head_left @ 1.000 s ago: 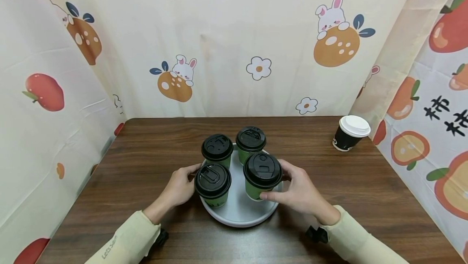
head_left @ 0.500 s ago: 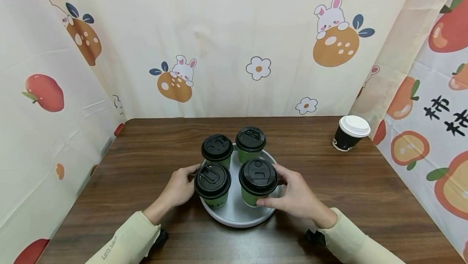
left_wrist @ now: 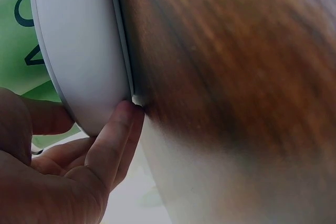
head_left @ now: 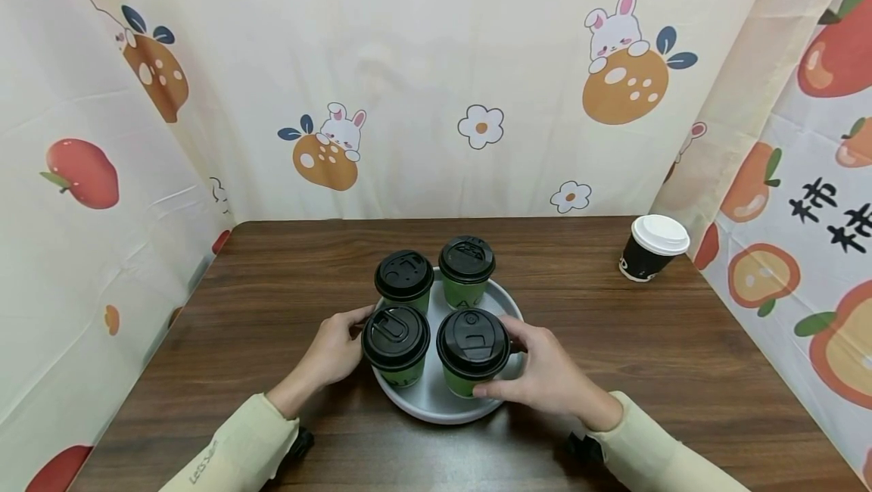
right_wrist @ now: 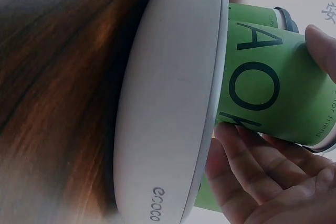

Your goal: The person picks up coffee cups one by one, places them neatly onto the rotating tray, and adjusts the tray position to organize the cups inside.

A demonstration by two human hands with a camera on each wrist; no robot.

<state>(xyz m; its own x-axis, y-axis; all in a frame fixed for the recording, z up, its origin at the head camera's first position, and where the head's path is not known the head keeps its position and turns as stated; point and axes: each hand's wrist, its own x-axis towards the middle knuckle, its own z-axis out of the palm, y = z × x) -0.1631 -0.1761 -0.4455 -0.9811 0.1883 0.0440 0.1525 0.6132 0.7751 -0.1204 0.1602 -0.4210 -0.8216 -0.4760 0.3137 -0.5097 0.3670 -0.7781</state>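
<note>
A round pale grey tray (head_left: 424, 400) carries several green paper cups with black lids. My right hand (head_left: 548, 375) grips the front right cup (head_left: 473, 344), thumb on its near side and fingers round the far side. In the right wrist view this cup (right_wrist: 283, 80) stands at the tray's edge (right_wrist: 168, 77). My left hand (head_left: 338, 346) holds the tray's left rim. The left wrist view has its thumb inside the rim and fingers against the outer wall (left_wrist: 79, 40). Beside that hand is the front left cup (head_left: 397, 337).
Two more green cups, a back left one (head_left: 405, 276) and a back right one (head_left: 467, 259), stand on the tray. A black cup with a white lid (head_left: 654, 247) is at the table's (head_left: 272, 280) back right. Printed curtains (head_left: 422, 60) enclose the back and sides.
My right hand has moved the front right cup toward me and slightly left over the tray. The left hand, the tray and the other cups have stayed put.
</note>
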